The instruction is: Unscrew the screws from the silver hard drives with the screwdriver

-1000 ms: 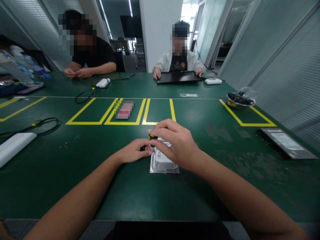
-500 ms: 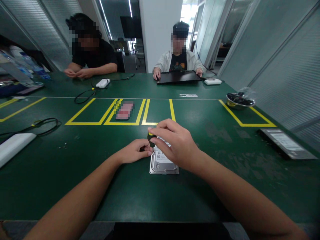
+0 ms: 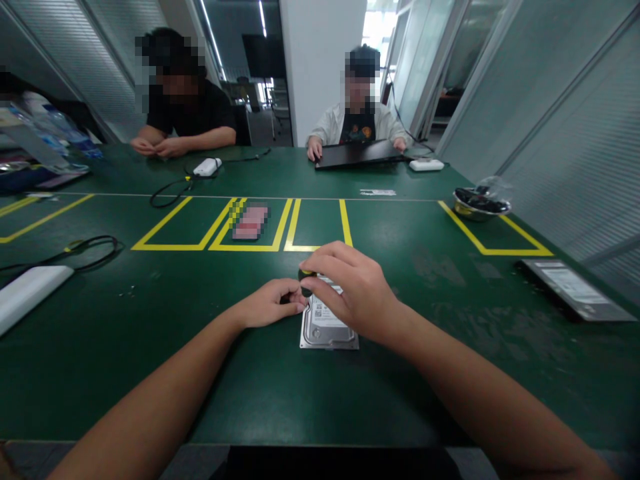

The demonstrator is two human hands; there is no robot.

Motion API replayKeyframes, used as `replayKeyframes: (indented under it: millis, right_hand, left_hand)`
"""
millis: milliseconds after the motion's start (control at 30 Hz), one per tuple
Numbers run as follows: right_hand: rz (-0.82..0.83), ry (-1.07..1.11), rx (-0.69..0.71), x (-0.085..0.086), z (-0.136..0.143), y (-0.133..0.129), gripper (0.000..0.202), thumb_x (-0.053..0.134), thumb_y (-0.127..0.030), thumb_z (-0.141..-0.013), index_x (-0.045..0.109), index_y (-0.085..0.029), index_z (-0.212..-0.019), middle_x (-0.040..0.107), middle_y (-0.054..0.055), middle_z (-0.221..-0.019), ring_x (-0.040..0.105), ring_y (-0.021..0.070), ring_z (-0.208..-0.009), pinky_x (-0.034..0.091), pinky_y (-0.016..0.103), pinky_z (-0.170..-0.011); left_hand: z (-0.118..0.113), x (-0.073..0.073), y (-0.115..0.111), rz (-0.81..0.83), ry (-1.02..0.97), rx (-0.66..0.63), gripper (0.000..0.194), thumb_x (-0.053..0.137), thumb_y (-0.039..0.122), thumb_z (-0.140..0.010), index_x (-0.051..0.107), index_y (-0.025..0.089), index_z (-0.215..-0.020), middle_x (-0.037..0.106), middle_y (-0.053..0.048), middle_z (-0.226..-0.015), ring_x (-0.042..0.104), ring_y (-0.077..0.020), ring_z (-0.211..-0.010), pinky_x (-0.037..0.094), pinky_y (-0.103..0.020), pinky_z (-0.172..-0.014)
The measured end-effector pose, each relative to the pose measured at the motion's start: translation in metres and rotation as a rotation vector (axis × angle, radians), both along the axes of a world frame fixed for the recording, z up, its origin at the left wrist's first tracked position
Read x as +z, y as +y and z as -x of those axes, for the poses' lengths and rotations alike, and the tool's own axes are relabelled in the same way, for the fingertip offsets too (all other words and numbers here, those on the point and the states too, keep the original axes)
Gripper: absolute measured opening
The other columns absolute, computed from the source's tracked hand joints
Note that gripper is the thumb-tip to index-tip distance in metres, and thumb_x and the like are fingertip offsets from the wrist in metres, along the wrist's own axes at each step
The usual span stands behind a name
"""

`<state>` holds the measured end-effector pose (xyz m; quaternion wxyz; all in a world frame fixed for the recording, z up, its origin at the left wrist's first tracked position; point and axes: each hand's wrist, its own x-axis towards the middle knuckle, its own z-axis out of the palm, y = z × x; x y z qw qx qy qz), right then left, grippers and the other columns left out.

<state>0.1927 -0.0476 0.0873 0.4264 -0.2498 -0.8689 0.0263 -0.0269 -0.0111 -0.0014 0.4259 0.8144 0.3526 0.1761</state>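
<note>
A silver hard drive (image 3: 327,333) with a white label lies flat on the green table, its upper part hidden by my right hand (image 3: 353,283). That hand is closed round the dark, yellow-banded handle of a short screwdriver (image 3: 306,288), held upright over the drive's upper left side. The screwdriver's tip is out of sight. My left hand (image 3: 270,303) rests at the drive's left edge, fingers curled and thumb against it, close below the handle. What its curled fingers touch is partly hidden.
Small screws (image 3: 127,291) lie to the left, near a white power adapter (image 3: 35,293) and black cable. Another drive (image 3: 575,290) is at the right, below a metal bowl (image 3: 480,203). Beyond the yellow tape boxes and a phone (image 3: 251,222), two people sit opposite, one holding a black panel (image 3: 357,155).
The screwdriver handle has turned slightly in my right fingers, its yellow band shifting. My left hand stays at the drive's edge. The person opposite has tilted the black panel a little.
</note>
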Motion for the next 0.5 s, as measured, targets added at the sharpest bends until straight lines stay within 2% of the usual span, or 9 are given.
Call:
replayKeyframes:
  millis: [167, 500]
  right_hand:
    - [0.015, 0.014, 0.017, 0.002, 0.0, -0.0019, 0.024, 0.054, -0.024, -0.095, 0.067, -0.007, -0.106, 0.066, 0.014, -0.101, 0.062, 0.0202, -0.095, 0.053, 0.036, -0.084]
    - [0.021, -0.003, -0.008, -0.0007, -0.0002, -0.001, 0.025, 0.052, -0.02, -0.094, 0.067, -0.009, -0.11, 0.065, 0.013, -0.101, 0.062, 0.0188, -0.093, 0.054, 0.034, -0.081]
  left_hand:
    - [0.0, -0.0003, 0.0004, -0.025, 0.002, -0.012, 0.022, 0.058, 0.037, -0.088, 0.062, 0.015, -0.091, 0.063, -0.003, -0.084, 0.057, -0.0186, -0.079, 0.048, -0.031, -0.074]
    - [0.0011, -0.0017, 0.0009, -0.028, 0.045, 0.012, 0.025, 0.059, 0.04, -0.088, 0.063, 0.015, -0.093, 0.064, -0.003, -0.086, 0.059, -0.0193, -0.081, 0.048, -0.032, -0.075]
